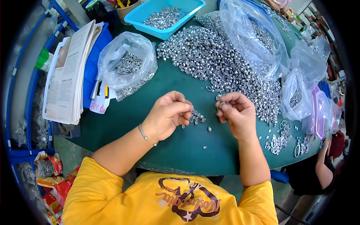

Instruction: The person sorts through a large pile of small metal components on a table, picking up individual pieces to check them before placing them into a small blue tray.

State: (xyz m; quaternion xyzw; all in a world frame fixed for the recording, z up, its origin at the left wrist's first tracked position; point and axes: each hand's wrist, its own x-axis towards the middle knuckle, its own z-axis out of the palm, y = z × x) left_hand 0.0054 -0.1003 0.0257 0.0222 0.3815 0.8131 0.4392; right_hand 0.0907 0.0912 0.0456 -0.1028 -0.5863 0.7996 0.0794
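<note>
My left hand (170, 113), with a metal bangle on its wrist, is held over the green table (168, 153), thumb and fingers pinched together; whatever they hold is too small to make out. Beside its fingertips lies a small group of silver metal pieces (197, 117). My right hand (237, 113) pinches a small silver metal piece (222, 104) between thumb and fingers. Between the hands, one loose metal piece (209, 129) rests on the table. Beyond them spreads a large heap of hollow, oval silver metal pieces (210, 52).
At the left, an open plastic bag (146, 73) of metal rings stands near papers (65, 75) on a blue bin. A turquoise basket (165, 33) sits at the back. More plastic bags (258, 48) and ring piles (279, 140) lie right. Another person's arm (323, 168) shows at far right.
</note>
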